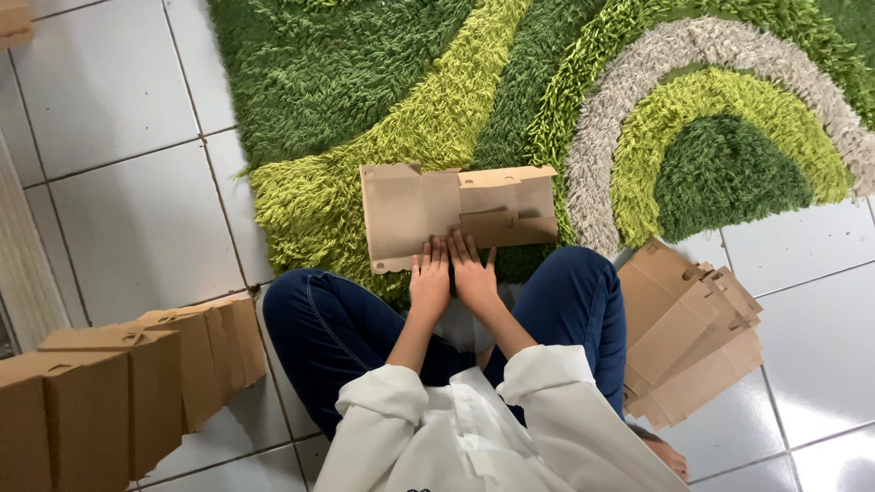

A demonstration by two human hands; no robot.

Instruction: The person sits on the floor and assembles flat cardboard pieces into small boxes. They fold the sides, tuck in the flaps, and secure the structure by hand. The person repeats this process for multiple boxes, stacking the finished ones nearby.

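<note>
A flat brown cardboard box blank (pixel 428 210) lies on the shaggy green rug (pixel 365 82) in front of my crossed legs. Its right part is folded over, with flaps and slots showing. My left hand (pixel 429 278) and my right hand (pixel 474 273) rest side by side, palms down, on the near edge of the blank, fingers stretched out and pressing on the cardboard. Neither hand grips anything.
A stack of flat cardboard blanks (pixel 693 337) lies on the white tile floor (pixel 128 200) at my right. Several assembled brown boxes (pixel 118 383) stand in a row at my left. My legs in blue jeans (pixel 319 337) sit at the rug's edge.
</note>
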